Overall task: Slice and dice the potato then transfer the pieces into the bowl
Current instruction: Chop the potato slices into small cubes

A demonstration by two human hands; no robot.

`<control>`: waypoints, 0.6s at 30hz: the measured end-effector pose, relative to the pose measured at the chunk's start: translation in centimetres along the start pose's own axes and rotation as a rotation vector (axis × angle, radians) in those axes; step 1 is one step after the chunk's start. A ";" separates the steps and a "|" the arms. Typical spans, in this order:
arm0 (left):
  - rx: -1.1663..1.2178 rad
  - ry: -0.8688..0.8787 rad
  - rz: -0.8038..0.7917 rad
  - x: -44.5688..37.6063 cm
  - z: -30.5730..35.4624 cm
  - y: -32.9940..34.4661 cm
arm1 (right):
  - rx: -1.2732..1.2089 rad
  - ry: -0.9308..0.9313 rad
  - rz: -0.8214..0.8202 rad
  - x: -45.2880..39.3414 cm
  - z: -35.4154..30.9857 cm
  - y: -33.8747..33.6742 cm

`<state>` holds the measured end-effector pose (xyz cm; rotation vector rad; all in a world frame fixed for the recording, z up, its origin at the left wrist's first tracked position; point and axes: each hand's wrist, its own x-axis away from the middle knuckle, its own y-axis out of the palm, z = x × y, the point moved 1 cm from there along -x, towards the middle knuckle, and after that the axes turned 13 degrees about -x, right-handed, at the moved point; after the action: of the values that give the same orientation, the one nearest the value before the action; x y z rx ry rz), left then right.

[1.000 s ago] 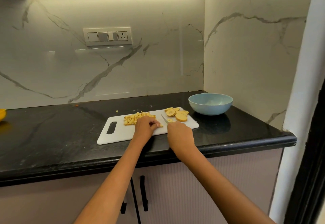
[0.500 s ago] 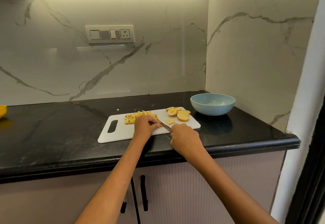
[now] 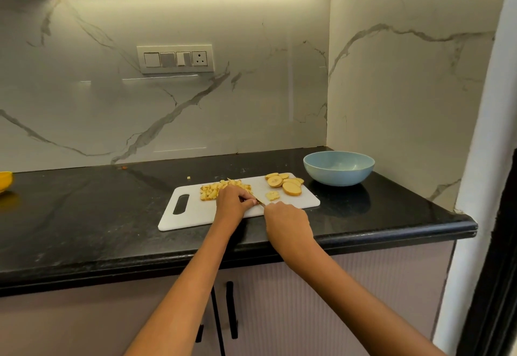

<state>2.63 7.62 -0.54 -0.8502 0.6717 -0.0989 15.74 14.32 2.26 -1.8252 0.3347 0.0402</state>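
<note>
While curled over diced potato (image 3: 221, 189) on the cutting board (image 3: 195, 213), left hand (image 3: 232, 202) steadies; right hand (image 3: 288, 223) clenches knife (image 3: 258, 201); slices (image 3: 285, 183) at two o'clock; bowl (image 3: 338, 168) beyond.

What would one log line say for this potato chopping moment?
step: dicing | right hand: holds knife | left hand: on cutting board | slices: undiced | bowl: looks empty

Hands: I see two, my left hand (image 3: 233, 202) and right hand (image 3: 288, 223)
Cutting board (image 3: 184, 216): one
Bowl (image 3: 338, 168): one
Knife (image 3: 260, 201): one
Potato slices (image 3: 285, 183): about six
Diced potato pieces (image 3: 215, 190): too many to count
</note>
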 end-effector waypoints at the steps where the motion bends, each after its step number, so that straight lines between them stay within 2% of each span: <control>1: 0.007 -0.001 0.003 0.0 0.0 0.0 | -0.006 0.000 0.010 0.0 0.1 0.0; 8: 0.006 -0.017 -0.006 -0.2 0.0 0.1 | -0.265 0.159 0.023 -0.4 2.3 -0.9; 14: -0.099 -0.004 -0.012 -1.0 0.6 0.6 | -0.238 0.249 0.077 0.7 3.4 -1.0; 18: -0.117 -0.042 0.044 -1.0 0.2 0.5 | -0.243 0.296 0.090 0.3 2.9 -1.1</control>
<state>1.87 8.46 -0.27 -0.9474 0.6606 -0.0021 16.73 17.27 2.46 -2.0588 0.6435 -0.1338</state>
